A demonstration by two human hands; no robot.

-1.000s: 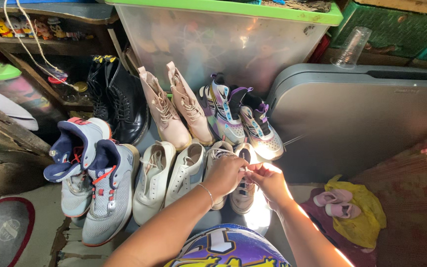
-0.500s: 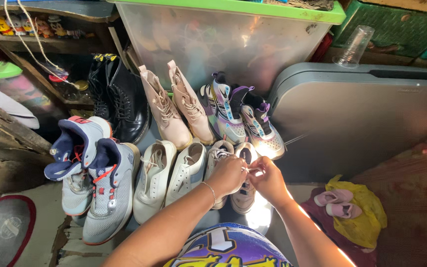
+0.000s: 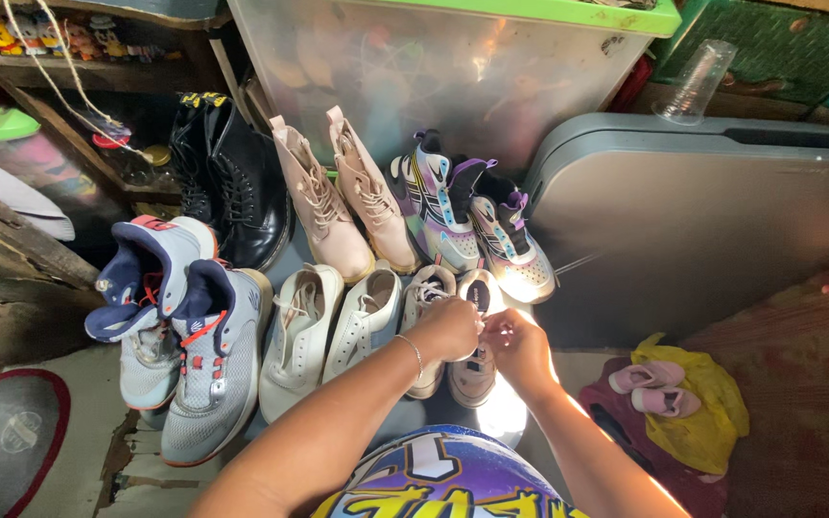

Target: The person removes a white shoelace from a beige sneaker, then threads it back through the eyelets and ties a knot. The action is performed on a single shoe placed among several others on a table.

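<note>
— Left hand (image 3: 448,328)?
— Resting on the near pair of beige sneakers (image 3: 472,369), fingers curled narrow, pinching at the lace area of the right-side shoe (the lace itself too small to make out).
— Right hand (image 3: 518,347)?
— Meeting the left over the same shoe, fingertips pinched together; holding a lace or only touching it, cannot tell.
— Where in the row?
— Front row, just right of the white low sneakers (image 3: 328,331), well right of the grey high-tops (image 3: 179,321).
— Behind?
— Pink lace-up boots (image 3: 338,197), colourful purple-trimmed trainers (image 3: 472,216), black boots (image 3: 232,177) farther left.
— To the right?
— Grey folded table (image 3: 712,230) leaning upright; tiny pink shoes (image 3: 650,384) on a yellow cloth (image 3: 702,417).
</note>
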